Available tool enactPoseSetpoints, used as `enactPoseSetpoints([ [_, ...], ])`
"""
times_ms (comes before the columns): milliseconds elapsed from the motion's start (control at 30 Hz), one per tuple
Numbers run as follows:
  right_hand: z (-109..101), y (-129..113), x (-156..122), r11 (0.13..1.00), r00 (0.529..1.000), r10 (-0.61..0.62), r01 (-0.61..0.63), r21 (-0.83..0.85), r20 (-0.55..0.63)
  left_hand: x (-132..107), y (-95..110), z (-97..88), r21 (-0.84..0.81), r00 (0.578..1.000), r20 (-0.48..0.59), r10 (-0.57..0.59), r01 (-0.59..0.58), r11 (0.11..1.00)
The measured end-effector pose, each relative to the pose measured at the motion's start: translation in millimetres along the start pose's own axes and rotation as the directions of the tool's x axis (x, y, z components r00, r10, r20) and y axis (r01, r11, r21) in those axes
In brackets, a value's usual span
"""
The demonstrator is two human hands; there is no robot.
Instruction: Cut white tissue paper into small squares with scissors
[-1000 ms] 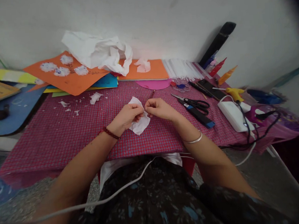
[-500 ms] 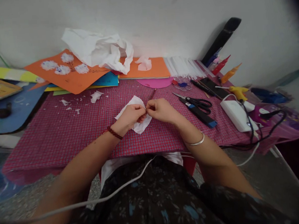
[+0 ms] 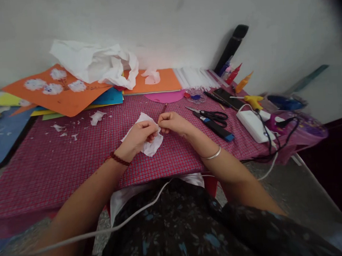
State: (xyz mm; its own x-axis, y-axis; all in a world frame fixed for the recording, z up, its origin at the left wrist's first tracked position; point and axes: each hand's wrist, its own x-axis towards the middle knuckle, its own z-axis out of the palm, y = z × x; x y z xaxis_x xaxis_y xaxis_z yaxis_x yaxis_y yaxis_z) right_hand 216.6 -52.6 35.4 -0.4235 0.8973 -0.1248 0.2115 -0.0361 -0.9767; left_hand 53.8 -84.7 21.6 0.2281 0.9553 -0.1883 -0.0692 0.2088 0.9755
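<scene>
One piece of white paper (image 3: 151,149) spreads beneath the left hand (image 3: 140,134) and right hand (image 3: 174,124) over a checked tablecloth (image 3: 76,160), both hands curled closed, fingertips pinching it; a sharp, uneven tug could rip the thin-looking sheet astray.

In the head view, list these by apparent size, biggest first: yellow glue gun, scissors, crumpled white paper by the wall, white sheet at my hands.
1. Crumpled white paper
2. White sheet, partly covered by your left hand
3. Scissors
4. Yellow glue gun
</scene>
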Motion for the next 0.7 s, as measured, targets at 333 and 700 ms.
enactPoseSetpoints([
  [333,-2.1,-3.3,-2.9,0.999,0.998,0.015,-0.017,0.039,0.058,-1.5,8.2,1.3,-0.08,0.992,-0.035,-0.118,0.115,0.99],
  [700,-2.2,2.0,-0.7,1.0,0.996,-0.02,0.018,0.021,0.088,-1.1,5.9,1.2,-0.053,0.99,-0.03,-0.139,0.137,0.989],
])
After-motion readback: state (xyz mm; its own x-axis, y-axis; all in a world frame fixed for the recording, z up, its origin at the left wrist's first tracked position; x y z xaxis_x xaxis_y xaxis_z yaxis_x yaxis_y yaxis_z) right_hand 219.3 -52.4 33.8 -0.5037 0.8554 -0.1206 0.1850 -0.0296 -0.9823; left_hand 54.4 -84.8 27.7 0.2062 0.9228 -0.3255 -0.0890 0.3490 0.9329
